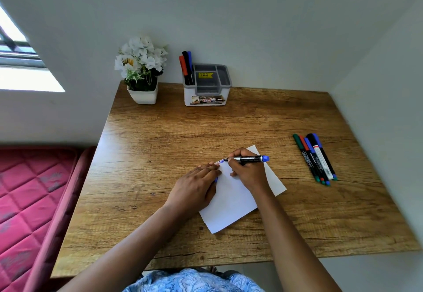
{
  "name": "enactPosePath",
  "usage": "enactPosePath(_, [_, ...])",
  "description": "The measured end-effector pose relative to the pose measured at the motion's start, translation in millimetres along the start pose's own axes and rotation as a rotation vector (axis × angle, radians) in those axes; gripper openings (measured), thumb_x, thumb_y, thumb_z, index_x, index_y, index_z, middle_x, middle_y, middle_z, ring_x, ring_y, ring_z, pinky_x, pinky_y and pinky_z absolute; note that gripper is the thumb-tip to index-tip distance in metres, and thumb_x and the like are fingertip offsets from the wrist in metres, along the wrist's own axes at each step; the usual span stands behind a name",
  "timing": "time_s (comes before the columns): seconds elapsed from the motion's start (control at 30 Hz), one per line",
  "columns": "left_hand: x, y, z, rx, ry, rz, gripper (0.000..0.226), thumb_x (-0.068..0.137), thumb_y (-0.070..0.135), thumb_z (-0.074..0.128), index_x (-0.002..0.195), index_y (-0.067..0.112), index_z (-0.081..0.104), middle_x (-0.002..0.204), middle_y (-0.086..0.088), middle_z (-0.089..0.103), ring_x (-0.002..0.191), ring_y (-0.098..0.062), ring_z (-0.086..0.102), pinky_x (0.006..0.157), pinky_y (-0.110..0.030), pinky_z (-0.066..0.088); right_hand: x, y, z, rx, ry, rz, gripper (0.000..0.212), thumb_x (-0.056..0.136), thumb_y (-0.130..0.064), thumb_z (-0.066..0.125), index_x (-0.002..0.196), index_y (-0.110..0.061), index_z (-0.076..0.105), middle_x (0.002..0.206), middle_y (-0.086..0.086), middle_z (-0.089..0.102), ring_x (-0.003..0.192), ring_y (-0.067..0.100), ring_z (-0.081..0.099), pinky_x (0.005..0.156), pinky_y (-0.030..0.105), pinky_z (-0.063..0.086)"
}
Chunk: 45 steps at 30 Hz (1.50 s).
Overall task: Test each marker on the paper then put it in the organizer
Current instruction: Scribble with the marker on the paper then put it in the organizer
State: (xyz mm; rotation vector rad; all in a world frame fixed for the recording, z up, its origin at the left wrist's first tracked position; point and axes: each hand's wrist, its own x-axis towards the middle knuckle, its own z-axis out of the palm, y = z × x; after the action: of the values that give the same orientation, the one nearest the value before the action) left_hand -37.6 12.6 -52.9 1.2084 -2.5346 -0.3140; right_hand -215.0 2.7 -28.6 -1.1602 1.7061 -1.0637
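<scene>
Head view shows a flower pot [142, 96] at the far left of the wooden counter [160, 143], then the organizer [207, 99] with three markers [186, 67] standing in its left compartment. Left hand [194, 186] lies flat on the paper [231, 204]. Right hand [248, 172] has a closed grip on a blue marker [249, 159], tip touching the paper. Five more markers [317, 159] lie together at right.
</scene>
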Motion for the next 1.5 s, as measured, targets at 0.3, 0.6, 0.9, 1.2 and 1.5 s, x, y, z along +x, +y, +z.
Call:
enactPosePath(0.3, [0.5,1.3,-3.3,0.03,0.028,0.004,0.04,0.089,0.035,0.039,0.113,0.018,0.067,0.12,0.001,0.066,0.109,-0.016,0.063,0.082,-0.025,0.052,-0.1,-2.3,-1.8,0.046,0.011,0.013,0.008,0.086,-0.006,0.064,0.082,-0.012,0.064,0.079,0.001,0.065,0.067,0.011,0.064,0.049,0.011,0.047])
enactPosePath(0.6, [0.1,-0.5,-0.4,0.001,0.008,-0.006,0.036,0.09,0.031,0.049,0.12,0.016,0.063,0.127,-0.002,0.062,0.116,-0.02,0.059,0.088,-0.03,0.05,0.4,0.2,-1.6,0.004,0.032,0.003,0.012,0.086,-0.006,0.063,0.077,-0.015,0.061,0.077,0.0,0.065,0.056,-0.002,0.062,0.047,0.01,0.045])
enactPosePath(0.9, [0.4,0.2,-0.2,0.003,0.055,0.003,0.035,0.09,0.033,0.048,0.118,0.018,0.064,0.125,-0.001,0.064,0.113,-0.019,0.061,0.085,-0.03,0.052,2.4,2.1,-2.8,-0.054,0.039,0.011,0.009,0.086,-0.007,0.063,0.08,-0.013,0.061,0.077,-0.003,0.065,0.055,0.0,0.063,0.05,0.013,0.049])
enactPosePath(1.2, [1.6,1.1,-4.9,-0.069,-0.049,-0.035,0.045,0.095,0.037,0.032,0.13,0.021,0.055,0.14,0.003,0.051,0.127,-0.017,0.05,0.095,-0.03,0.046,5.4,-11.0,-17.0,0.468,0.107,0.191,0.016,0.089,-0.001,0.055,0.077,-0.013,0.058,0.064,0.004,0.055,0.052,0.008,0.051,0.048,0.021,0.051])
enactPosePath(1.5, [26.6,15.2,-47.4,-0.901,0.177,-0.561,0.015,0.098,0.027,0.048,0.108,0.02,0.058,0.097,0.006,0.07,0.087,-0.005,0.064,0.074,-0.024,0.049,-40.6,-52.1,-20.4,0.489,-0.034,0.008,0.01,0.084,-0.004,0.066,0.085,-0.01,0.058,0.061,0.001,0.06,0.048,0.013,0.05,0.048,0.026,0.049])
